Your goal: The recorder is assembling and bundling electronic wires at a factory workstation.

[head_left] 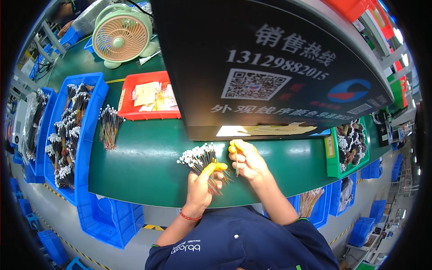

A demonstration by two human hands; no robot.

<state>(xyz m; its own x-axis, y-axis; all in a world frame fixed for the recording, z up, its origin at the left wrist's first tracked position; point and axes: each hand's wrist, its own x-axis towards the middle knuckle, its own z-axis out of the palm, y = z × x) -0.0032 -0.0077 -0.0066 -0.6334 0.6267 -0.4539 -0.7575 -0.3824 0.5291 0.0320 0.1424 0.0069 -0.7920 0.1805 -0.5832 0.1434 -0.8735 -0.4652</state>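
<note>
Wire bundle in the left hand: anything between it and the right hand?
No obstacle visible: the right hand is beside the wire bundle, with only its own pinched lead hanging at the narrow gap. The black cabinet stands beyond both, not between.

In my hands (249,163), the white wire tips (198,154) look like plastic. The green tabletop (144,164) under them is smooth and a little shiny. My dark shirt (216,240), behind them, is dull cloth.
</note>
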